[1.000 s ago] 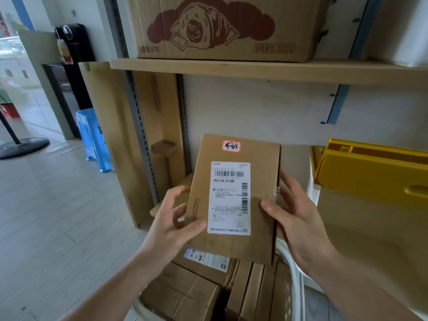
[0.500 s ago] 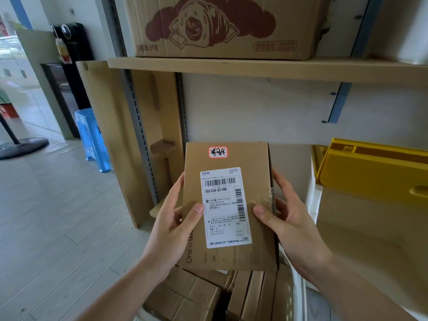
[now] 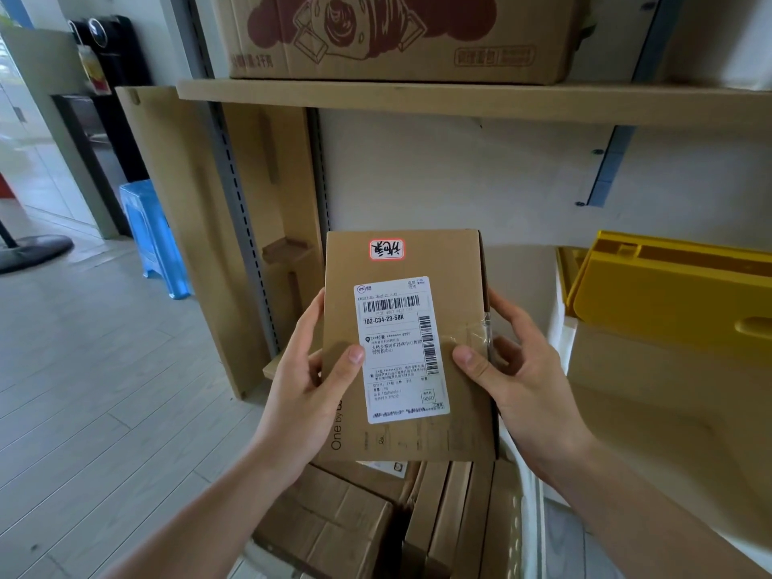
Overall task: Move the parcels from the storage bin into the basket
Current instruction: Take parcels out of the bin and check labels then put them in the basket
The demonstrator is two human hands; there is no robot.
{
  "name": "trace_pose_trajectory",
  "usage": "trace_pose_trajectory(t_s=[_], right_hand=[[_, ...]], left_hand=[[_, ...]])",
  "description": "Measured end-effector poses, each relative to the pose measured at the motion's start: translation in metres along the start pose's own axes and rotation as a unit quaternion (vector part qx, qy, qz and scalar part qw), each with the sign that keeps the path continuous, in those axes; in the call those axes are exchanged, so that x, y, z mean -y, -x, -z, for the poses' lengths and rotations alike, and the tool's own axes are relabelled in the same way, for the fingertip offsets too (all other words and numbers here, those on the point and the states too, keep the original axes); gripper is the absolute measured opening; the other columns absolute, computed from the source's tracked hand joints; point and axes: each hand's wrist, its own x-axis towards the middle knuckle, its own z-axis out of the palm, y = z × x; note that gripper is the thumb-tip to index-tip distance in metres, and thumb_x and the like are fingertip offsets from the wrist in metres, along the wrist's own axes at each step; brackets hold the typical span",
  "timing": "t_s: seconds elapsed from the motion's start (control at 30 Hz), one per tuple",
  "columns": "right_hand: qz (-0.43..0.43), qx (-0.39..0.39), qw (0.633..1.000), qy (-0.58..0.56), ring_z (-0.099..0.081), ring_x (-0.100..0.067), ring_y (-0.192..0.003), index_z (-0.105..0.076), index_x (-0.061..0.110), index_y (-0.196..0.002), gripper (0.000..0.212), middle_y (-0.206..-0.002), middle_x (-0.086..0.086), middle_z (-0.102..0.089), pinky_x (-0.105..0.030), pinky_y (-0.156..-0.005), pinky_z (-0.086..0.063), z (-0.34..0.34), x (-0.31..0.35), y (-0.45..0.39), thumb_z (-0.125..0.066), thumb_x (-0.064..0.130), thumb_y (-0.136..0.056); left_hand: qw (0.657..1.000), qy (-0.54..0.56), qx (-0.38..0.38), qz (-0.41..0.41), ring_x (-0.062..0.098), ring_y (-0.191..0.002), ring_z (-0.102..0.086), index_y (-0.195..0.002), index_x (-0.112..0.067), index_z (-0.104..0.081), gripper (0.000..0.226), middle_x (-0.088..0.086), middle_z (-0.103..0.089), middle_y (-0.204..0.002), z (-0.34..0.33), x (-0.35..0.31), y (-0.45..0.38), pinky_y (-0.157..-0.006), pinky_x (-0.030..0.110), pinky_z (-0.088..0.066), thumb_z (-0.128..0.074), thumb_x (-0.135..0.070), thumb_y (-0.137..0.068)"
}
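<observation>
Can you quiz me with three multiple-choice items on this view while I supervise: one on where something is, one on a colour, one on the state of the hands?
1. Where is the parcel with the white shipping label?
A. Lying on the wooden shelf
B. Held up above the boxes stacked below
C. On the floor beside the stool

2. What colour is the plastic stool at the left?
A. Blue
B. Red
C. Green

3. How is the parcel held?
A. By the left hand alone
B. By neither hand
C. By both the left hand and right hand, thumbs on its front

Answers:
1 B, it is up in the hands with the stacked boxes under it.
2 A, its legs and seat are plainly blue.
3 C, a hand grips each side edge.
</observation>
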Motion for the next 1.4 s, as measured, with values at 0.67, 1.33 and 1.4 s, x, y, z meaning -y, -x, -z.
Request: trace_pose_trajectory(t_s=[0.67, 1.33, 1.4], right_hand=[[0.010, -0.012, 1.000, -0.011, -0.073, -0.007, -0.098, -0.044, 0.043, -0.145, 0.076, -0.104, 0.008, -0.076, -0.034, -0.082, -0.061, -0.0028, -0.0045, -0.0031, -0.073, 0.026, -0.077], [-0.003, -0.003, 1.000, -0.020, -0.075, -0.015, -0.098, -0.047, 0.037, -0.140, 0.065, -0.107, 0.004, -0.077, -0.035, -0.081, -0.060, -0.0027, -0.0046, -0.0063, -0.073, 0.024, -0.082], [-0.014, -0.008, 1.000, -0.017, -0.075, -0.016, -0.093, -0.051, 0.031, -0.130, 0.049, -0.105, 0.002, -0.078, -0.032, -0.077, -0.059, -0.0012, -0.0046, -0.0077, -0.072, 0.019, -0.088]], left_hand=[[1.000, 0.007, 0.002, 0.008, 0.014, -0.113, -0.070, -0.147, -0.043, -0.031, 0.069, -0.013, -0.072, -0.122, 0.0040, 0.0074, -0.0036, -0.082, 0.030, -0.061, -0.061, -0.020, -0.090], [1.000, -0.001, 0.000, 0.027, 0.016, -0.111, -0.071, -0.150, -0.040, -0.027, 0.076, -0.009, -0.073, -0.120, 0.0073, 0.0093, -0.0031, -0.086, 0.037, -0.062, -0.065, -0.021, -0.087], [0.999, 0.008, -0.014, 0.046, 0.016, -0.107, -0.072, -0.148, -0.042, -0.029, 0.076, -0.006, -0.075, -0.115, 0.0074, 0.0098, -0.0029, -0.081, 0.033, -0.062, -0.067, -0.021, -0.086]])
